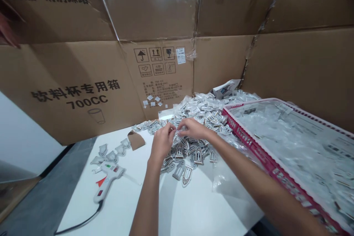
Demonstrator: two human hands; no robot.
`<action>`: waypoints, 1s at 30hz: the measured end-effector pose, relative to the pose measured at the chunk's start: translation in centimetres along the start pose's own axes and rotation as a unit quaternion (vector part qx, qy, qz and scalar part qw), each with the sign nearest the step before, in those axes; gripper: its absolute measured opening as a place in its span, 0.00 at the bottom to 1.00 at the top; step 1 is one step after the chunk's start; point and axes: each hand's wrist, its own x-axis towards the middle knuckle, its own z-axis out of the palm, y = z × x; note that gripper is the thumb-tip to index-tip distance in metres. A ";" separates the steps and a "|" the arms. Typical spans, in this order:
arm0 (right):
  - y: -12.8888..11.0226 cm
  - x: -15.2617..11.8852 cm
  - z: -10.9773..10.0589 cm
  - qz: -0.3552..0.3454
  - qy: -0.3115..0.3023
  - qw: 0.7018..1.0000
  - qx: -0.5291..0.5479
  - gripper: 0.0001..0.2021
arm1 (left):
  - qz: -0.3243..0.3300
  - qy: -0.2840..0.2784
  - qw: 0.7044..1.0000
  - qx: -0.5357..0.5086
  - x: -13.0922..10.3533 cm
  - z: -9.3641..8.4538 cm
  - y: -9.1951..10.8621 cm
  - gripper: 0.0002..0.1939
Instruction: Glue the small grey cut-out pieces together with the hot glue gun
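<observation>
- Nearest you, in front of the pile of small window-shaped pieces (190, 147), is the white table (190, 210); a patterned piece (187, 176) lies at the pile's near edge.
- Left of the pile, on the table, lies the glue gun (110, 175), its black cord (80, 225) trailing towards you.
- Right of the pile, a clear bag (224, 177) lies partly under your right forearm; beyond that arm stands the pink-rimmed basket (246, 138), holding clear plastic.
- Over the middle of the pile, your two hands work close together. You seem to be handling one small item, a clear plastic bit (183, 128) at your fingertips, just above the pieces.
- Your right hand (195, 128) has thumb and finger pinched on that bit, with hardly any gap.
- Your left hand (162, 138) meets it with fingers curled in; you hide its tips, so I cannot tell whether they grasp anything.
- The next move, I judge, calls for a light, steady pinch that leaves the neighbouring pieces undisturbed.
- Left of the pile, past the glue gun, are some grey pieces (112, 155) and a cardboard scrap (136, 140).
- Behind the pile, the cardboard wall (221, 62) stands upright.
</observation>
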 end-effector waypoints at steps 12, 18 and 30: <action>-0.7 -2.5 6.2 0.051 0.127 0.990 0.045 0.04 | -0.044 -0.066 0.996 -0.044 -1.0 -0.9 -2.4 0.05; -1.1 -1.4 4.8 0.040 0.098 0.994 0.033 0.04 | -0.029 0.010 0.998 -0.051 -0.9 0.3 -1.9 0.04; -1.1 -0.5 5.3 0.045 0.185 0.982 0.013 0.06 | -0.027 0.053 0.991 -0.117 -0.5 1.1 -2.7 0.07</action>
